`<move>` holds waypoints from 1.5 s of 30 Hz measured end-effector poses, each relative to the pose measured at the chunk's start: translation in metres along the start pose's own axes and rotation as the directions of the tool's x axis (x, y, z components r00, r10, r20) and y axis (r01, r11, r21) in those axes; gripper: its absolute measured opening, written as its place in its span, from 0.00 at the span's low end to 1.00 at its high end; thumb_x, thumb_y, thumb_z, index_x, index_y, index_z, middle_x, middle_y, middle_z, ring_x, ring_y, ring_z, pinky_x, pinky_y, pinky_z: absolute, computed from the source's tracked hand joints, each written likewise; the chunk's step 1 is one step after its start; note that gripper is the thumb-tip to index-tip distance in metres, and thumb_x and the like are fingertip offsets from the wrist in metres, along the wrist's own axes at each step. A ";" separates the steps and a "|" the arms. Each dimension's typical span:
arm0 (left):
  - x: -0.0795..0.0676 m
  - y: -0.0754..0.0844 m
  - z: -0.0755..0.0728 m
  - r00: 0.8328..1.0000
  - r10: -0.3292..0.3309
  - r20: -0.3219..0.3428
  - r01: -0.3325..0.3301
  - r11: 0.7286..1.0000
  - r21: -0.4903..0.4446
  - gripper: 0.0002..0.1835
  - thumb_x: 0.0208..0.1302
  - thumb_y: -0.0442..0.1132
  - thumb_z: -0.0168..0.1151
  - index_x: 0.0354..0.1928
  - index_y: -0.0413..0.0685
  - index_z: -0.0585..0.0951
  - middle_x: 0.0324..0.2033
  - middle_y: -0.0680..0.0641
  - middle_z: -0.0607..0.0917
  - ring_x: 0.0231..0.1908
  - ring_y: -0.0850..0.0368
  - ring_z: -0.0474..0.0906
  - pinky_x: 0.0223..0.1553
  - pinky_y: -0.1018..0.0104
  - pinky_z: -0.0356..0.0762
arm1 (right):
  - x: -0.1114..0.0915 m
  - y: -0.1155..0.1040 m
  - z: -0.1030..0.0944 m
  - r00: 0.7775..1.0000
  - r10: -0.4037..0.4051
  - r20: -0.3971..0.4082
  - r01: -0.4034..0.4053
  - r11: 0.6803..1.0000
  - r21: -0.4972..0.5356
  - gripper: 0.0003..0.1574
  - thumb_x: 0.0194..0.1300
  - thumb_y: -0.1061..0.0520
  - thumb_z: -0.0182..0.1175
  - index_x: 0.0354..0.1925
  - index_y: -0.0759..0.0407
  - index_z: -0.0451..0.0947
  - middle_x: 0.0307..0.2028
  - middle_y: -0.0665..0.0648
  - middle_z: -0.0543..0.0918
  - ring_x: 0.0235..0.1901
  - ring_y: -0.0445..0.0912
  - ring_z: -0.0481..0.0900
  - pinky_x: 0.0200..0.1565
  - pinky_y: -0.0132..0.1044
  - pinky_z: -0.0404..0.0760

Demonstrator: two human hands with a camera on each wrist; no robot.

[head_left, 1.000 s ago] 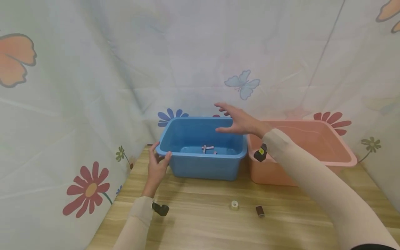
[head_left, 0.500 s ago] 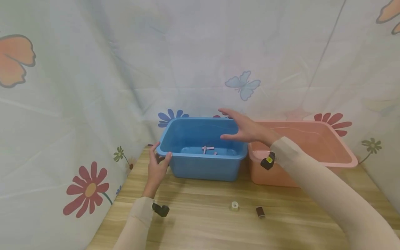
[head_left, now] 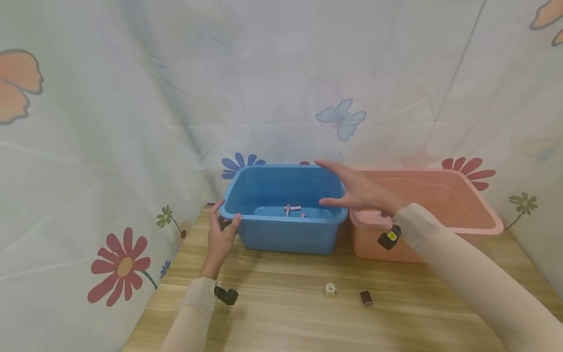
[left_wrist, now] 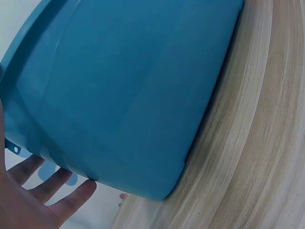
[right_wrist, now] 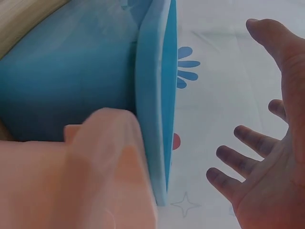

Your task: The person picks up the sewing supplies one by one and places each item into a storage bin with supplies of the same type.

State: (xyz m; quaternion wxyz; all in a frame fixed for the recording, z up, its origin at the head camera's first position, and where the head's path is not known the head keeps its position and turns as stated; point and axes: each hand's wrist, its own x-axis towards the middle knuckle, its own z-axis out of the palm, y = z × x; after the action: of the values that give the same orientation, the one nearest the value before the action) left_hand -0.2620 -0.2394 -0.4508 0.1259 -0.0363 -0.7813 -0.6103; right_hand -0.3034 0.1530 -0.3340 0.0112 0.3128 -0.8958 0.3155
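Observation:
A blue plastic tub [head_left: 290,237] stands on the wooden table. My left hand [head_left: 221,239] holds its front left corner, thumb at the front rim and fingers along the side; in the left wrist view the fingertips [left_wrist: 86,188] meet the tub's wall. Over the tub's right end hovers my right hand [head_left: 356,190], fingers spread and holding nothing. The right wrist view puts this hand [right_wrist: 267,167] apart from the blue rim [right_wrist: 155,95]. Small pink pieces [head_left: 292,209] lie on the tub's floor, two of them crossed.
Close on the right is a pink tub [head_left: 475,205], partly behind my right forearm. A small white ring-shaped piece [head_left: 330,290] and a dark brown spool-like cylinder [head_left: 366,298] lie on the table [head_left: 281,313] in front. Behind the tubs hangs a patterned curtain [head_left: 272,98].
My right hand has moved to the right and a little down, from over the middle of the blue tub to its right end. The left hand stays at the corner.

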 end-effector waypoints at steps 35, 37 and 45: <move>0.015 -0.039 0.002 0.998 0.045 -0.048 -0.044 0.999 0.033 0.39 0.71 0.57 0.64 0.77 0.71 0.55 0.72 0.39 0.68 0.63 0.39 0.74 0.55 0.36 0.77 | -0.050 0.017 0.000 0.993 -0.091 -0.074 0.092 0.996 0.020 0.60 0.59 0.38 0.75 0.80 0.39 0.54 0.73 0.50 0.65 0.66 0.57 0.70 0.60 0.60 0.77; 0.015 -0.039 0.002 0.998 0.044 -0.048 -0.043 0.999 0.028 0.39 0.71 0.57 0.64 0.77 0.71 0.55 0.72 0.39 0.69 0.63 0.39 0.74 0.55 0.36 0.78 | -0.054 0.018 0.000 0.994 -0.083 -0.073 0.085 0.996 0.036 0.60 0.59 0.37 0.75 0.80 0.36 0.53 0.73 0.49 0.65 0.67 0.56 0.70 0.59 0.59 0.78; 0.013 -0.036 0.001 0.999 0.036 -0.030 -0.035 0.999 0.010 0.40 0.72 0.55 0.63 0.78 0.69 0.53 0.73 0.40 0.67 0.64 0.40 0.74 0.56 0.38 0.77 | -0.063 0.022 0.002 0.991 -0.093 -0.093 0.098 0.994 0.045 0.60 0.58 0.40 0.77 0.79 0.35 0.54 0.74 0.48 0.65 0.66 0.55 0.71 0.58 0.59 0.78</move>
State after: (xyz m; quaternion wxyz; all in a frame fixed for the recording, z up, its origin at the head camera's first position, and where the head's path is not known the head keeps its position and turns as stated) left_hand -0.2820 -0.2484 -0.4825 0.1485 -0.0405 -0.7815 -0.6047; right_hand -0.2651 0.2001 -0.3618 0.0592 0.3410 -0.8702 0.3507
